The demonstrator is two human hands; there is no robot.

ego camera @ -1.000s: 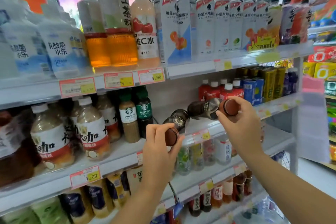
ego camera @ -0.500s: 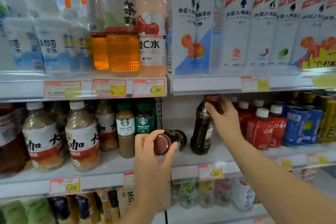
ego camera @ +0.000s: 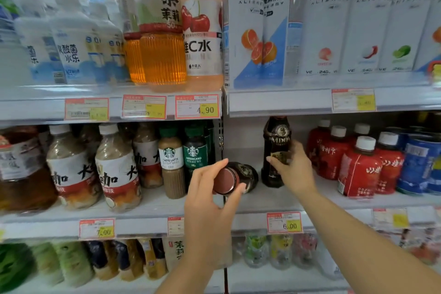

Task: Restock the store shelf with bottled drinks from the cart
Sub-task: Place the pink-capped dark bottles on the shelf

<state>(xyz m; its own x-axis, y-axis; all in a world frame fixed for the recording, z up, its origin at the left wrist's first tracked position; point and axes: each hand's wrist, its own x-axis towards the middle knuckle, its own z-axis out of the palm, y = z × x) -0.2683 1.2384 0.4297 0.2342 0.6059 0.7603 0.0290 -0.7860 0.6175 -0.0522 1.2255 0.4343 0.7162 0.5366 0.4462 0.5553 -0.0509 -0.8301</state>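
Right hand (ego camera: 294, 169) grips upright dark plastic coffee bottle (ego camera: 275, 148) on white middle shelf (ego camera: 262, 200); left hand (ego camera: 212, 200) clasps brown-capped dark bottle (ego camera: 235, 178) horizontally at shelf's front edge.

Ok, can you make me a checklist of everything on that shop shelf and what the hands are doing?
Surface: middle shelf, white, with a bare patch between the drinks.
Job's things: upright coffee bottle stands on that patch; tipped coffee bottle points sideways, brown cap toward the camera.
Clutter: red bottles to the right, Starbucks bottles to the left.
Hands: right hand grips the upright coffee bottle low down; left hand holds the tipped coffee bottle near its cap.
Cables: nothing seen.
Surroundings: tall white drink bottles on the shelf above; price tags on the shelf edges.
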